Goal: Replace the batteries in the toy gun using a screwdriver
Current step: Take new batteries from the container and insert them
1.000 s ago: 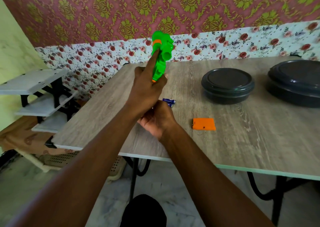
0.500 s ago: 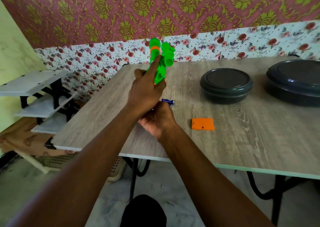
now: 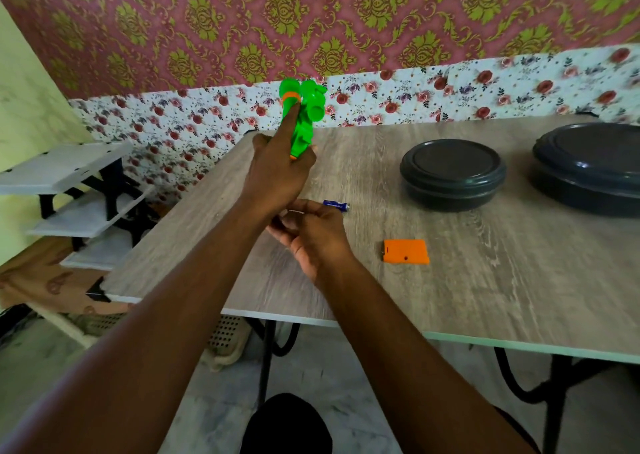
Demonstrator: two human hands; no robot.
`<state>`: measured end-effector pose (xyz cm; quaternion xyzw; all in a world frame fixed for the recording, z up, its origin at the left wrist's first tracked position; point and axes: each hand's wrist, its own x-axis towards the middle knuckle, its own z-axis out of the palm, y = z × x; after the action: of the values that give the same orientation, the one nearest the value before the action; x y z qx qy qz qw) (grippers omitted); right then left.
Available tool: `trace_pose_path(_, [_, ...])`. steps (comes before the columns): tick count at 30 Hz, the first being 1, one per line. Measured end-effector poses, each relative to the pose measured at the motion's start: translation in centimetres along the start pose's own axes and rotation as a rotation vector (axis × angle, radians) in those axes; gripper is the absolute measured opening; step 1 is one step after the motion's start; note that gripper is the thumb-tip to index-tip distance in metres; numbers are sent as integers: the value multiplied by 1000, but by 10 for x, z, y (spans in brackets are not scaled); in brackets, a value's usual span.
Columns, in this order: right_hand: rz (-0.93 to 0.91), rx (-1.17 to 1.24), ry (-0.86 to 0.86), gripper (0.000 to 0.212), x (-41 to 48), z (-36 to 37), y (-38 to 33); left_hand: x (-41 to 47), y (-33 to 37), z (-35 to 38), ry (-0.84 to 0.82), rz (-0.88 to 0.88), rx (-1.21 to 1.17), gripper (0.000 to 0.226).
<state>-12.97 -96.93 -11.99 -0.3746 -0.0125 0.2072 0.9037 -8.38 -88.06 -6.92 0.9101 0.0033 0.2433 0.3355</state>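
Upper centre, our left hand (image 3: 277,173) grips the green toy gun (image 3: 304,121) upright, forefinger laid along its barrel, while our right hand (image 3: 313,237) curls just below, on what we cannot tell, beside a blue battery (image 3: 336,205) and orange cover (image 3: 406,251) on the table (image 3: 485,287).

Left hand (image 3: 277,173) is up above the worktop's (image 3: 485,291) far left corner, gripping the green toy gun (image 3: 304,121) by its lower end, muzzle raised, index finger stretched along the barrel to the orange ring. Right hand (image 3: 311,237) sits just beneath the left wrist, fingers curled; what they hold is hard to make out. A blue battery (image 3: 336,205) lies just beyond those fingers. The orange battery cover (image 3: 406,251) lies flat, nearer the near edge. Toward the far edge, two dark lidded containers: the smaller (image 3: 452,173), the larger (image 3: 588,166) at the right edge.
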Motion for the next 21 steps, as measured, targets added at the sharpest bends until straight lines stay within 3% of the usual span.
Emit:
trace_pose_path(4, [-180, -197, 101, 11, 7, -3, 10, -1, -3, -9, 72, 0, -178, 70])
trace_pose_path(7, [-490, -699, 259, 16, 10, -8, 12, -4, -6, -17, 211, -89, -423, 57])
trace_pose_path(10, [-675, -1152, 352, 20, 4, -10, 8, -12, -18, -28, 301, -200, -707, 45])
trace_pose_path(14, [-596, -1477, 361, 24, -6, -14, 8, -31, -36, -37, 395, -332, -1044, 36])
trace_pose_path(18, [-498, -1636, 414, 21, -15, -18, 6, -48, -49, -33, 416, -480, -1184, 27])
trace_pose_path(21, [-437, -1709, 447, 19, -19, -17, 3, -55, -59, -25, 366, -567, -1256, 36])
